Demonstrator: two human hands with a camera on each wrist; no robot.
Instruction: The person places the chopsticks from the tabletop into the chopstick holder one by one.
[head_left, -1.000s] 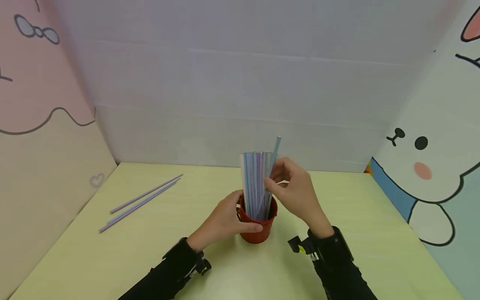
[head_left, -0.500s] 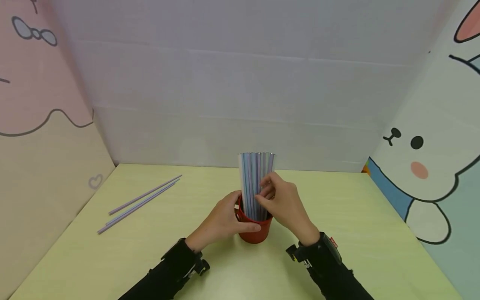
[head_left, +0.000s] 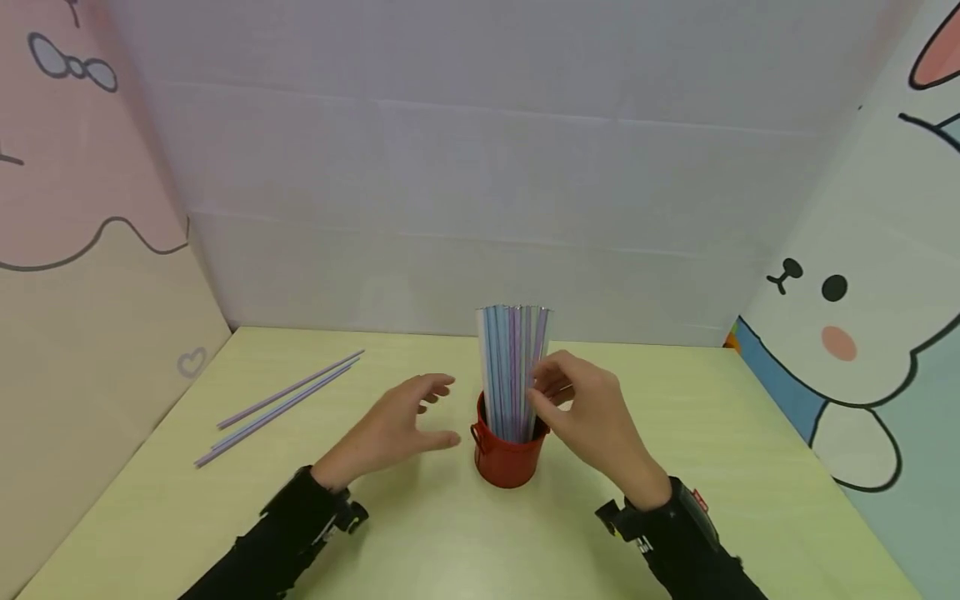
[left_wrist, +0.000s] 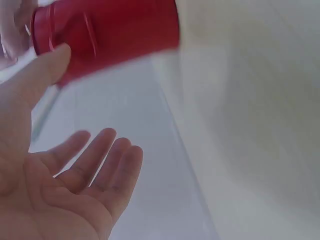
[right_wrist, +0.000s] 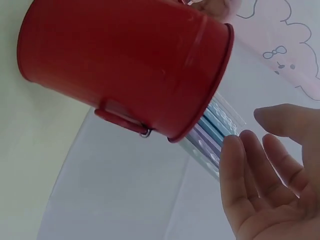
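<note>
A small red bucket (head_left: 508, 460) stands upright on the table, packed with several blue, purple and whitish straws (head_left: 510, 367). My left hand (head_left: 393, 429) is apart from the bucket on its left, thumb and fingers spread and holding nothing. At the right of the straws is my right hand (head_left: 588, 408), its fingers loosely bent beside them. In the right wrist view that hand (right_wrist: 272, 180) shows a gap between thumb and fingers, with nothing gripped. The red bucket (left_wrist: 110, 35) also fills the top of the left wrist view.
Three loose straws (head_left: 281, 404), purple and bluish, lie at a slant on the left of the pale yellow table (head_left: 480, 550). A whitish wall (head_left: 480, 167) rises behind, and cartoon-printed panels (head_left: 840, 350) stand at both sides.
A blue straw that my right hand held over the bucket has gone down among the others and been let go. My left hand has released the bucket and moved left.
</note>
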